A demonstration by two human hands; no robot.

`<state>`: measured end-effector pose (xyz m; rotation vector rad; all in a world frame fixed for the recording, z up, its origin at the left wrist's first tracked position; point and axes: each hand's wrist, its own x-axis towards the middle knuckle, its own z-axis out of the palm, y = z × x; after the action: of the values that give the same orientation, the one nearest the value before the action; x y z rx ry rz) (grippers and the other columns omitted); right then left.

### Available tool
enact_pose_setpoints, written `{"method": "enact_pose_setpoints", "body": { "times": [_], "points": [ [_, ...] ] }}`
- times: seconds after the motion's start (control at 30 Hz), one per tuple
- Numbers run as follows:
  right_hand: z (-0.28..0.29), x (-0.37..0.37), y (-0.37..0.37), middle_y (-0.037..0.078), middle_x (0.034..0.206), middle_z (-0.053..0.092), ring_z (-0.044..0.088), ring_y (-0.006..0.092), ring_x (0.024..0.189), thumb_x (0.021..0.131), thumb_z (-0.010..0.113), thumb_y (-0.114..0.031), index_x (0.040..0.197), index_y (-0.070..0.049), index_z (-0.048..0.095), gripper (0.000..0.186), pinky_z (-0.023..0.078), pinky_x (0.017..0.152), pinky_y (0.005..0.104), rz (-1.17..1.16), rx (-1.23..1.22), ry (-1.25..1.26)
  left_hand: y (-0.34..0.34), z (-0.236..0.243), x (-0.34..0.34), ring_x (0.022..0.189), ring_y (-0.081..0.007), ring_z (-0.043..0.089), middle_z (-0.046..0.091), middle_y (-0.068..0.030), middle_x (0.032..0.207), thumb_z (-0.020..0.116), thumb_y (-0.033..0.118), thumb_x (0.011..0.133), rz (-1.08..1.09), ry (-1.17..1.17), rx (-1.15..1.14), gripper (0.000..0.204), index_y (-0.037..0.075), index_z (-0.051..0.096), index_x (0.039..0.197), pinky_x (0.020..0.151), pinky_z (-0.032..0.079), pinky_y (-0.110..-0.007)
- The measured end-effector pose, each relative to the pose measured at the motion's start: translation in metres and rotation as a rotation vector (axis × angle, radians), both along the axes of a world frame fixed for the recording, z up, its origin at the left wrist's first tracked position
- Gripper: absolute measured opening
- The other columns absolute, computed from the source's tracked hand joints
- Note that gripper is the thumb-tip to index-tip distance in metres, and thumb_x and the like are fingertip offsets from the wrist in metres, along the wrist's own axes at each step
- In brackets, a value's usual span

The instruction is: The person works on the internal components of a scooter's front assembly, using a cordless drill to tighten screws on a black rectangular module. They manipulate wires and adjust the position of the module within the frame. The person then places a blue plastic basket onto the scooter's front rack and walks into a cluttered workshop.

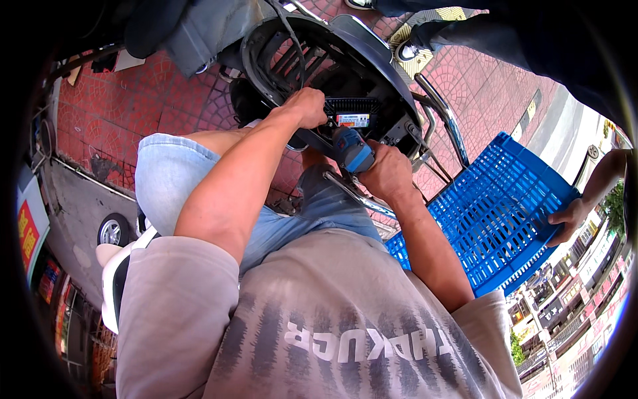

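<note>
My right hand (387, 171) is wrapped round a blue and black cordless drill (351, 150), its front end pointing into the opened body of a scooter (391, 65). Inside that body sits a black finned box (364, 106) with a white label. My left hand (306, 108) is closed at the left end of the finned box; whatever its fingertips pinch is too small or hidden to make out. Where the drill's tip meets the work cannot be seen clearly. A black cable (297, 46) runs down into the opening above my left hand.
At the right, another person's hand (568, 219) holds the rim of a blue plastic crate (502, 206). Chrome bars (444, 116) stick out beside the scooter. A person's shoe (407, 50) stands on the red paving (166, 100) beyond. A wheel (113, 230) shows at far left.
</note>
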<state>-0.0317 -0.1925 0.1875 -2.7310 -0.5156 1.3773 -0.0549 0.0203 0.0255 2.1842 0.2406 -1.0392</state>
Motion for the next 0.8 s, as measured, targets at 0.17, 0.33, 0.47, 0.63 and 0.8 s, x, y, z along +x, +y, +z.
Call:
{"method": "enact_pose_setpoints", "body": {
  "times": [0.17,0.33,0.47,0.63,0.8],
  "points": [
    [-0.003,0.002,-0.005,0.023,0.105,0.078,0.075,0.04,0.104,0.075,0.078,-0.025,0.125,-0.009,0.075,0.053,0.06,0.094,0.0479,0.015,0.028,-0.065,0.003,0.008,0.002,0.107,-0.0404,0.074,0.076,-0.0271,0.103,0.083,0.027,0.081,0.021,0.018,-0.001,0.034,-0.002,0.081,0.099,0.097,0.056,-0.046],
    [0.003,0.007,0.002,0.024,0.102,0.077,0.075,0.0408,0.101,0.076,0.077,-0.025,0.115,-0.007,0.075,0.043,0.06,0.092,0.0488,0.056,0.015,-0.02,0.019,0.003,0.013,0.119,-0.0408,0.07,0.076,-0.0256,0.118,0.078,0.039,0.089,0.218,0.093,-0.095,0.045,-0.001,0.079,0.109,0.105,0.053,-0.047],
    [0.005,0.007,0.006,0.024,0.099,0.077,0.076,0.0413,0.098,0.076,0.078,-0.025,0.111,-0.007,0.075,0.039,0.061,0.09,0.0492,0.071,0.023,-0.031,0.011,0.002,0.016,0.137,-0.0453,0.058,0.062,-0.0308,0.144,0.064,0.055,0.1,0.3,0.077,-0.023,0.071,-0.009,0.065,0.132,0.115,0.046,-0.047],
    [-0.001,0.003,0.002,0.024,0.098,0.077,0.076,0.0415,0.098,0.077,0.078,-0.024,0.112,-0.007,0.075,0.039,0.06,0.09,0.0499,0.094,0.085,-0.063,-0.015,-0.006,0.021,0.143,-0.0429,0.054,0.058,-0.0282,0.151,0.043,0.059,0.109,0.185,0.193,-0.058,0.074,-0.005,0.062,0.144,0.12,0.042,-0.05],
    [-0.002,0.007,0.006,0.024,0.099,0.078,0.075,0.0414,0.099,0.077,0.077,-0.022,0.117,-0.008,0.076,0.042,0.06,0.091,0.0496,0.066,0.064,-0.009,-0.03,-0.011,0.021,0.146,-0.0404,0.052,0.055,-0.0244,0.157,0.038,0.069,0.107,0.311,0.284,-0.001,0.087,-0.004,0.056,0.149,0.12,0.042,-0.048]
  ]
}}
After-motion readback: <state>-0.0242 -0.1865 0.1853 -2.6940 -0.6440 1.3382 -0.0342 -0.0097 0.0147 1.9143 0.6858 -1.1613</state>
